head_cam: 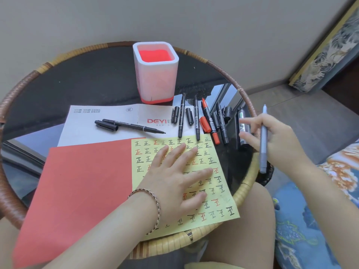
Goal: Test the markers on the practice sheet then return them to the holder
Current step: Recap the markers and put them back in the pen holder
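Observation:
The yellow practice sheet (215, 183), covered in black and red characters, lies at the table's front right. My left hand (174, 177) presses flat on it with spread fingers. My right hand (272, 136) holds a grey marker (263, 140) upright past the table's right rim, its other fingers stretched towards the loose markers. Several uncapped black markers (197, 119) and a red marker (210, 123) lie in a row above the sheet with their caps beside them. One more black marker (134, 126) lies on the white paper. The white holder (156, 74) with a red inside stands at the back.
A red sheet (81, 183) lies left of the yellow one, partly over a white printed paper (93, 123). The round dark glass table has a woven rattan rim (242, 193). A patterned cushion (310, 220) sits to the right, my knee below.

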A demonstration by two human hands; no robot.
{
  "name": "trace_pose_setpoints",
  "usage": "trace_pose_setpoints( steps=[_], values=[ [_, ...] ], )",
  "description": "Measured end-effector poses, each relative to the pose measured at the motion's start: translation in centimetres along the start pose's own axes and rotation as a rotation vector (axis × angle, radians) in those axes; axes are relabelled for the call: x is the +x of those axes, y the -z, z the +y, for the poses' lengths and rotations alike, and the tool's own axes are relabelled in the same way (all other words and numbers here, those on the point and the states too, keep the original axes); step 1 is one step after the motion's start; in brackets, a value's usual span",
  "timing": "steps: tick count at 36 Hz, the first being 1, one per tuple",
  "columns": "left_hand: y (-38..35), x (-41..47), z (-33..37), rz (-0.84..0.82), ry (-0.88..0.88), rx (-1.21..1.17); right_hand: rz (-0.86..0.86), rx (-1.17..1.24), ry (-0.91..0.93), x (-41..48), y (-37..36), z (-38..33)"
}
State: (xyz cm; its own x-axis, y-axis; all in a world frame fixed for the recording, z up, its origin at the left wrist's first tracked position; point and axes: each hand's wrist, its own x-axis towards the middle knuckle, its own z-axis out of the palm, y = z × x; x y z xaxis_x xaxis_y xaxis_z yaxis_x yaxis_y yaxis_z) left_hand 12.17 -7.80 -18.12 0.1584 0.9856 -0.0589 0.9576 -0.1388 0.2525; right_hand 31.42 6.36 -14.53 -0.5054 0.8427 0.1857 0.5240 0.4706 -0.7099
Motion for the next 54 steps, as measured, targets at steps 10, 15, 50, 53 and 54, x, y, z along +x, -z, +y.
trace_pose_setpoints(
  steps=[10,15,50,53,54],
  values=[
    [0.0,0.1,0.1,0.012,-0.002,-0.038,-0.201,-0.208,-0.168,3.5,2.2,2.6],
    [0.0,0.0,0.1,0.008,0.003,-0.051,-0.104,-0.236,-0.118,3.3,1.6,2.6],
    [5.7,-1.3,-2.1,0.542,0.588,-1.334,-0.151,0.425,0.175,-0.2,-6.6,-9.2],
    [5.8,-1.8,-2.6,0.565,0.580,-1.327,-0.069,0.749,-0.043,-0.2,-6.4,-8.8],
    [5.8,-2.0,-2.6,0.566,0.571,-1.328,-0.050,0.853,-0.129,-0.3,-6.3,-8.8]
  ],
)
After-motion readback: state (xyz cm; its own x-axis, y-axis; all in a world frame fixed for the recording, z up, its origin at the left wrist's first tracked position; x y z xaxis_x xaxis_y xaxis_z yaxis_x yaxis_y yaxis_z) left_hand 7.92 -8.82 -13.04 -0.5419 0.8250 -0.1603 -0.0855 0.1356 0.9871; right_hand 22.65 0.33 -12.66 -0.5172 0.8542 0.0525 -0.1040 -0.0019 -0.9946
